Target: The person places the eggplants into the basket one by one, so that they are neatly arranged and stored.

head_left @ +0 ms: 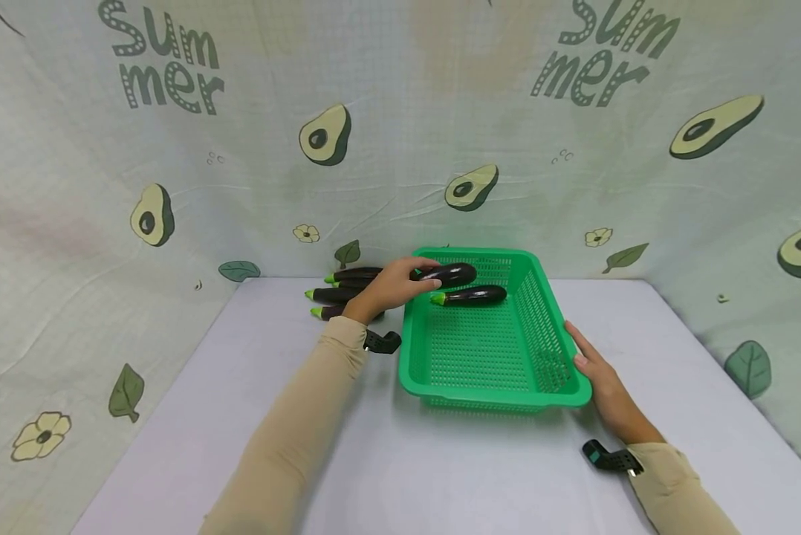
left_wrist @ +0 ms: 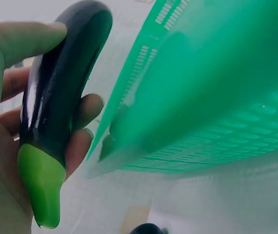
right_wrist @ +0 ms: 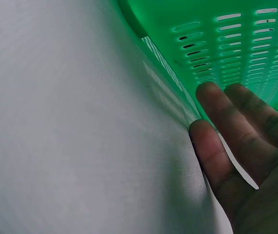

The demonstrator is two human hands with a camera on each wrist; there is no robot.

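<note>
My left hand point(head_left: 390, 288) grips a dark purple eggplant point(head_left: 455, 275) over the back left part of a green plastic basket point(head_left: 481, 397). In the left wrist view, fingers and thumb wrap around this eggplant point(left_wrist: 56, 97), its green stem end pointing down the frame. Another eggplant point(head_left: 477, 296) lies inside the basket near its back, stem to the left. At the basket's right side, my right hand point(head_left: 604, 386) rests against the outer wall. The right wrist view has its fairly straight fingers point(right_wrist: 222, 109) at the slotted green wall point(right_wrist: 217, 44).
Several eggplants point(head_left: 336, 295) lie together on the white table point(head_left: 400, 475), left of the basket and partly behind my left forearm. A printed cloth point(head_left: 387, 208) with avocados hangs behind the table and along both sides.
</note>
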